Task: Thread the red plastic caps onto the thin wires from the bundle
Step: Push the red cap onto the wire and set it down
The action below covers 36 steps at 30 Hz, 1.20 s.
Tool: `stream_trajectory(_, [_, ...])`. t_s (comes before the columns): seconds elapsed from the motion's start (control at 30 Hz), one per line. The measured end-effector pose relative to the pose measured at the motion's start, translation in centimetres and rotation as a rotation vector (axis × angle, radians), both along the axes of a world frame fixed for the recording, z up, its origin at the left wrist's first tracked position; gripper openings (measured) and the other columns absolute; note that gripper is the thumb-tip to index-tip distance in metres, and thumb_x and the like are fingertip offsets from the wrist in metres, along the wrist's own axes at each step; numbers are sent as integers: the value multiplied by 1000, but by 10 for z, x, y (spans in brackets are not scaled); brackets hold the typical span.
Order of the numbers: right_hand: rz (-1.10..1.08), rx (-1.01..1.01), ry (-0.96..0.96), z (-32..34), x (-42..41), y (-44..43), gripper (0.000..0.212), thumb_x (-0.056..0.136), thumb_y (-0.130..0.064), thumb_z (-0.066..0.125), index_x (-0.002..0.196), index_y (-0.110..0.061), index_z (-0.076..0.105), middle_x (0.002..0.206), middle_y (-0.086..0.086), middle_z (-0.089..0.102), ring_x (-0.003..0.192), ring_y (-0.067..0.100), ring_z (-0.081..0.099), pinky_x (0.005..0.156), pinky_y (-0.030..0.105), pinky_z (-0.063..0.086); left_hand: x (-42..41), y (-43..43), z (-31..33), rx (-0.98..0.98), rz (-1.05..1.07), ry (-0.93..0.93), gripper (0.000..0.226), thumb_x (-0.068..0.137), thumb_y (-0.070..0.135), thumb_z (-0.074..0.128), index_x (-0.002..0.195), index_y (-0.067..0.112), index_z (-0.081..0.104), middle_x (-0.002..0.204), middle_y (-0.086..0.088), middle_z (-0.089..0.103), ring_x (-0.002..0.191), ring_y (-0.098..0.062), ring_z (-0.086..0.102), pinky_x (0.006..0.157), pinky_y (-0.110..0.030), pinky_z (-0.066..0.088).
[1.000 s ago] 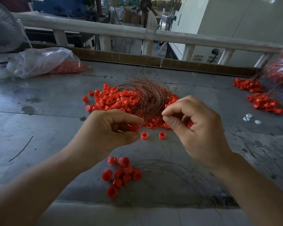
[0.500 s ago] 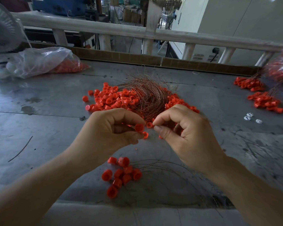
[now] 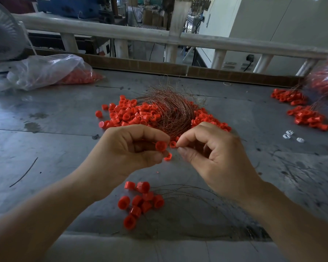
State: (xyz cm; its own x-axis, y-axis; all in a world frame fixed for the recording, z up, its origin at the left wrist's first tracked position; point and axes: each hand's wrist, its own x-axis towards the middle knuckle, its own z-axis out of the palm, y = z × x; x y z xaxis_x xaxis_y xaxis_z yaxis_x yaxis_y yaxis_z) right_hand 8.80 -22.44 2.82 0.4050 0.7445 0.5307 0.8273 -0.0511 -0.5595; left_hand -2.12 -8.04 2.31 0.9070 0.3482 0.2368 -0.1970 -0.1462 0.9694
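Note:
My left hand (image 3: 129, 148) pinches a red cap (image 3: 161, 146) between thumb and forefinger above the grey table (image 3: 45, 133). My right hand (image 3: 210, 157) faces it a little to the right, forefinger and thumb pinched together on a thin wire too fine to make out. Behind both hands lies the coppery wire bundle (image 3: 170, 110) on a heap of loose red caps (image 3: 133, 114). Near the table's front edge sits a cluster of caps on wires (image 3: 140, 201), their wires trailing to the right.
A clear plastic bag with red caps (image 3: 51, 70) lies at the back left beside a white fan (image 3: 2, 35). More red caps (image 3: 307, 118) and a red-filled bag (image 3: 326, 80) are at the right edge. Small white parts (image 3: 290, 135) lie nearby. A white railing (image 3: 159, 36) runs behind the table.
My right hand moved left toward my left hand, closing the gap between them. The cap in my left hand's pinch has come up a little and shows more fully.

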Motion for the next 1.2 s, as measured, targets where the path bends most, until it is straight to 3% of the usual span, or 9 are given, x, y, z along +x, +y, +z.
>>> stream_trajectory(0.33, [-18,3,45,2,0,0,5,74,-13,61,73,-17,65,65,-17,50,63,-2,50,57,8,38,-1,3,-2,-52,-82,-1,42,60,11,62,97,29,69,90,-2,74,82,-14,70,70,-16,52])
stream_trajectory(0.5, [-26,10,56,5,-2,-1,11,73,-14,61,71,-25,59,63,-18,51,64,3,51,55,10,39,0,4,-3,-42,-81,1,42,64,8,60,98,29,69,91,-3,73,84,-15,70,72,-17,53])
stream_trajectory(0.9, [-34,-24,86,3,-3,-3,7,72,-13,62,70,-19,64,63,-15,52,63,2,51,55,10,39,-1,3,-3,-52,-71,8,41,64,6,57,93,31,70,87,0,74,79,-13,70,69,-16,53])
stream_trajectory(1.07, [38,-38,230,6,-2,-3,19,78,1,66,75,-18,66,68,-11,59,63,-8,57,57,7,41,-2,4,-1,-155,-97,-12,35,62,7,59,86,26,75,86,-5,74,77,-15,70,66,-17,54])
stream_trajectory(1.2, [91,-36,412,9,-1,-2,23,79,2,63,79,-21,67,66,-9,65,61,-2,61,56,17,49,-1,3,0,-253,-139,-31,26,60,12,65,82,21,76,83,-6,74,73,-14,70,63,-18,54])
